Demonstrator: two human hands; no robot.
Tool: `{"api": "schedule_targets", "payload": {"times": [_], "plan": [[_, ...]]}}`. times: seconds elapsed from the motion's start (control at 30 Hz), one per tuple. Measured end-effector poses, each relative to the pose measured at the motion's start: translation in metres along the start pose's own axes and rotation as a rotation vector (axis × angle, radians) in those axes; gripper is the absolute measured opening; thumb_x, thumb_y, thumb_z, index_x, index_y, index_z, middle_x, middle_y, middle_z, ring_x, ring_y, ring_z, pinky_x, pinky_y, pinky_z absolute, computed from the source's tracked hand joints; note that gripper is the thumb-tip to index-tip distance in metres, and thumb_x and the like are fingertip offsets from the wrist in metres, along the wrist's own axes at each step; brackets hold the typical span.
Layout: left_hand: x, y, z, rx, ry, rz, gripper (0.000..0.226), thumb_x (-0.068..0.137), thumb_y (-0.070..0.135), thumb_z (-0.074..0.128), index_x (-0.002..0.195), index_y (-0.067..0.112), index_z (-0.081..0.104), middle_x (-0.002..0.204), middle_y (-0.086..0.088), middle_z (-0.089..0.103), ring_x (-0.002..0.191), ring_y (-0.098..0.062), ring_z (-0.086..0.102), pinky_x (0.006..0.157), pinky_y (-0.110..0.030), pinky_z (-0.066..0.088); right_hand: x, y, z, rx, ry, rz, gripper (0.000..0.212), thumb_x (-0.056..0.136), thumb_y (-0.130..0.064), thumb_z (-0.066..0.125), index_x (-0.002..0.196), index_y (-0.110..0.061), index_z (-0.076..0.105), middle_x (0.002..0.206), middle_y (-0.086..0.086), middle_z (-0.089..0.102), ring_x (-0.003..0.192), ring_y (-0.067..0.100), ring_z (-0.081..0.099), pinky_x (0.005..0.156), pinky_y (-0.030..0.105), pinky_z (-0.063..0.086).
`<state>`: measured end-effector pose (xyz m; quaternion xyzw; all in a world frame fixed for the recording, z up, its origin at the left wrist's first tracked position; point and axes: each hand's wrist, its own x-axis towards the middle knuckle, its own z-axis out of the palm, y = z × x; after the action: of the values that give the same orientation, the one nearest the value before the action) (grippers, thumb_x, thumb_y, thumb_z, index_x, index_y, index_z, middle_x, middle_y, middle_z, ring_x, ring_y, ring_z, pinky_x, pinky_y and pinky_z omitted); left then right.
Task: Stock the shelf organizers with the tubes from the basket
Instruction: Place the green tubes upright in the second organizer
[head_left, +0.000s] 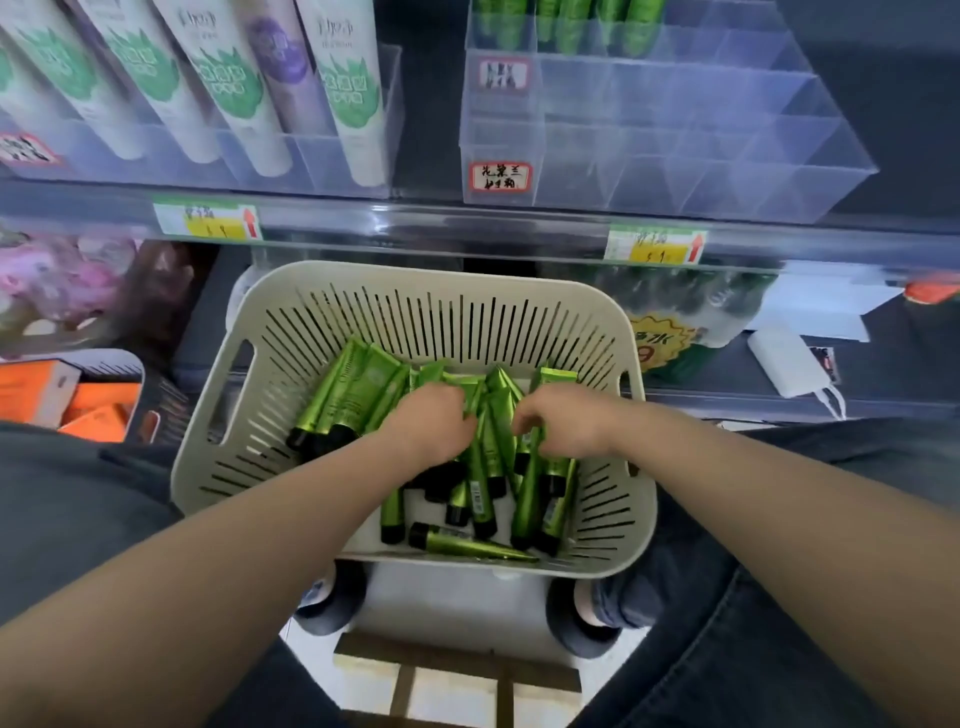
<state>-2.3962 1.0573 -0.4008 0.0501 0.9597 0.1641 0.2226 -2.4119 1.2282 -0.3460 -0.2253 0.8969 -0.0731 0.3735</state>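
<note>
While both bare forearms reach down from the near side, the cream slotted basket sits between the person's dark-trousered knees, and it is the mark for everything else here. Inside the basket lies a loose heap of green tubes with black caps, most pointing cap-first toward the basket's near wall; one lies crosswise along that near wall.

The left hand is pressed into the middle of the heap in the basket, knuckles up. Its fingers are curled downward with the tips buried among the tubes, so I cannot tell whether they close round one. The right hand is just beside it, toward the basket's right wall. Its fingers are curled narrow, pinching the upper part of a tube that stands tilted against the others.

Above and beyond the basket's far rim runs a shelf edge with two yellow price tags. Over the basket's far right corner stands a clear acrylic organizer with stepped compartments. Only its back row holds more green tubes, and its front carries a handwritten label. Over the basket's far left corner, white tubes with green print lean in another clear holder. Left of the basket lie orange boxes; to the right of it rests a white power bank.
</note>
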Motion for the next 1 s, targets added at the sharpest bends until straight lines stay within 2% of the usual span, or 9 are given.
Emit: {"api": "schedule_targets", "payload": {"times": [0.07,0.13,0.3,0.47,0.57,0.63,0.8,0.9,1.0], "plan": [[0.007,0.003,0.005,-0.009,-0.008,-0.006,0.038,0.095,0.033,0.041,0.063,0.014,0.047,0.065,-0.003,0.052,0.067,-0.02,0.054,0.057,-0.027,0.037,0.006,0.001,0.001,0.003,-0.031,-0.018,0.037,0.084,-0.005,0.061,0.116,-0.022,0.063,0.12,-0.002,0.06,0.107,0.016,0.057,0.092,0.031,0.049],[0.012,0.006,0.008,-0.008,-0.006,-0.009,0.042,0.096,0.037,0.041,0.06,0.015,0.045,0.062,-0.003,0.051,0.064,-0.02,0.051,0.057,-0.027,0.037,0.012,0.001,0.002,-0.003,-0.059,-0.04,0.028,0.084,-0.011,0.064,0.11,-0.021,0.066,0.113,-0.004,0.063,0.102,0.014,0.059,0.088,0.029,0.049],[0.019,0.006,0.008,-0.05,0.002,-0.056,0.038,0.091,0.031,0.048,0.056,0.016,0.044,0.057,0.0,0.047,0.055,-0.017,0.048,0.046,-0.026,0.032,0.024,0.0,0.006,-0.014,-0.052,-0.056,0.026,0.086,-0.017,0.064,0.112,-0.019,0.066,0.111,-0.004,0.064,0.096,0.013,0.058,0.079,0.023,0.045],[0.019,0.007,0.006,-0.081,-0.03,-0.09,0.021,0.088,0.024,0.053,0.075,0.01,0.062,0.063,-0.001,0.053,0.063,-0.019,0.054,0.045,-0.023,0.034,0.029,-0.001,0.008,-0.04,-0.023,-0.066,0.03,0.086,-0.014,0.064,0.115,-0.021,0.065,0.114,-0.003,0.062,0.099,0.014,0.057,0.08,0.022,0.042],[0.018,0.008,0.003,-0.077,-0.049,-0.085,0.02,0.086,0.017,0.052,0.091,0.005,0.068,0.082,-0.009,0.065,0.078,-0.024,0.061,0.058,-0.027,0.045,0.027,0.0,0.008,-0.074,0.0,-0.09,0.03,0.084,-0.013,0.066,0.113,-0.021,0.067,0.113,-0.003,0.06,0.1,0.014,0.055,0.08,0.023,0.04],[0.017,0.008,0.003,-0.066,-0.058,-0.081,0.022,0.086,0.013,0.051,0.098,0.004,0.068,0.095,-0.012,0.067,0.088,-0.026,0.063,0.067,-0.031,0.05,0.025,0.001,0.007,-0.083,0.01,-0.097,0.029,0.083,-0.013,0.067,0.111,-0.021,0.068,0.11,-0.003,0.059,0.096,0.013,0.052,0.079,0.023,0.038],[0.014,0.005,0.001,-0.092,-0.072,-0.096,0.023,0.085,0.004,0.05,0.102,0.002,0.065,0.103,-0.016,0.066,0.092,-0.028,0.063,0.075,-0.033,0.055,0.021,0.001,0.01,-0.078,0.044,-0.052,0.025,0.085,-0.01,0.063,0.106,-0.021,0.071,0.106,-0.004,0.065,0.091,0.013,0.057,0.076,0.021,0.04],[0.009,0.005,-0.002,-0.111,-0.074,-0.088,0.028,0.084,0.0,0.047,0.106,0.001,0.064,0.104,-0.017,0.065,0.092,-0.028,0.063,0.075,-0.034,0.055,0.017,0.002,0.01,-0.053,0.092,-0.032,0.019,0.084,-0.014,0.064,0.101,-0.018,0.073,0.098,-0.003,0.069,0.08,0.01,0.056,0.074,0.021,0.043],[0.002,0.006,-0.005,-0.126,-0.084,-0.07,0.037,0.084,-0.003,0.045,0.117,0.003,0.06,0.11,-0.017,0.064,0.093,-0.029,0.063,0.069,-0.032,0.052,0.01,0.0,0.01,-0.04,0.106,-0.009,0.014,0.082,-0.027,0.067,0.088,-0.016,0.075,0.085,-0.002,0.07,0.077,0.013,0.062,0.072,0.028,0.052]]}}
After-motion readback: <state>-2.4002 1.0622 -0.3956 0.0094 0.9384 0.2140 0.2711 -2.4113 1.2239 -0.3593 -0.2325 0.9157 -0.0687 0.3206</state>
